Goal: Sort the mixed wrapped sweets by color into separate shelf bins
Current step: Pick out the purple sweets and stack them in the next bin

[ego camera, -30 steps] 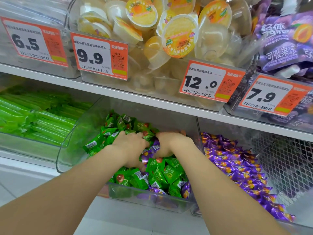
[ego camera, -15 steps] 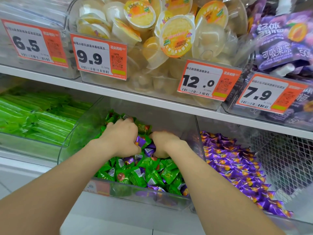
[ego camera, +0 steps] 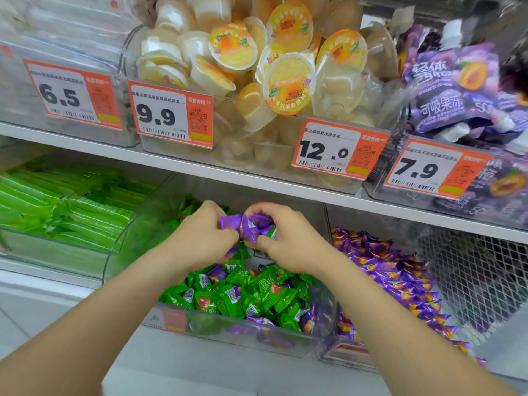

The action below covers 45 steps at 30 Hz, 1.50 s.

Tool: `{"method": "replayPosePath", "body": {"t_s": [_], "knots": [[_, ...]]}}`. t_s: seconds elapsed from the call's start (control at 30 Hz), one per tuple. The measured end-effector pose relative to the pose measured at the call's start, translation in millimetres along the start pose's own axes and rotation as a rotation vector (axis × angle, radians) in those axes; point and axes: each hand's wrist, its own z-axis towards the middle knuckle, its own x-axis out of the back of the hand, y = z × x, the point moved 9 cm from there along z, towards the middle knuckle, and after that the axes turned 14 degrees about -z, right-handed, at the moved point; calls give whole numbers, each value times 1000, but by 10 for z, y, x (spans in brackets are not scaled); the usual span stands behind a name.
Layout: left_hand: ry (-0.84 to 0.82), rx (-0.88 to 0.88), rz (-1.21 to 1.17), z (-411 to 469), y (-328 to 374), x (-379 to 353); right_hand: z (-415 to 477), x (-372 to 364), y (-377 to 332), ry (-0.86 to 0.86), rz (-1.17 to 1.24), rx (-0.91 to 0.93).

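Over the middle bin (ego camera: 125,247) of green sweets (ego camera: 257,295), left hand (ego camera: 205,234) and right hand (ego camera: 288,242) both clutch purple sweets (ego camera: 248,225), perhaps three, blocking the bin's back; a purple-filled bin (ego camera: 350,351) stands just right.

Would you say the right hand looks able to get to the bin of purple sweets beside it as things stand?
Probably yes: the right hand holds purple sweets above the mixed bin, and the purple bin right beside it is open on top, with nothing standing in between.

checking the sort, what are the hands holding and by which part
A bunch of purple sweets, above the mixed bin: left hand pinches its left end, right hand grips its right.
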Motion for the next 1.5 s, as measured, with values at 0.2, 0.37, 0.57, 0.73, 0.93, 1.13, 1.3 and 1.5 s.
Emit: {"method": "replayPosePath", "body": {"t_s": [0.2,0.37,0.57,0.73,0.93,1.13,1.3,1.5], "knots": [[-319,106,-398,-276,73,-421,-287,-64,53,22,74,-49],[-266,118,-432,-208,82,-461,-441,-19,71,-37,161,-61],[-247,190,-373,-144,-6,-537,-478,4,225,-14,190,-184],[-4,-65,-23,-63,76,-309,-547,178,252,125,111,-265],[-40,-142,-44,-210,225,-373,-675,396,237,263,219,-235],[-124,-163,-76,-445,383,-622,-1062,451,431,119,518,-278],[-115,-284,-96,-616,610,-951,-1372,884,554,310,369,-248],[-87,-633,259,-831,919,-1367,-1515,806,906,239,748,-489]]}}
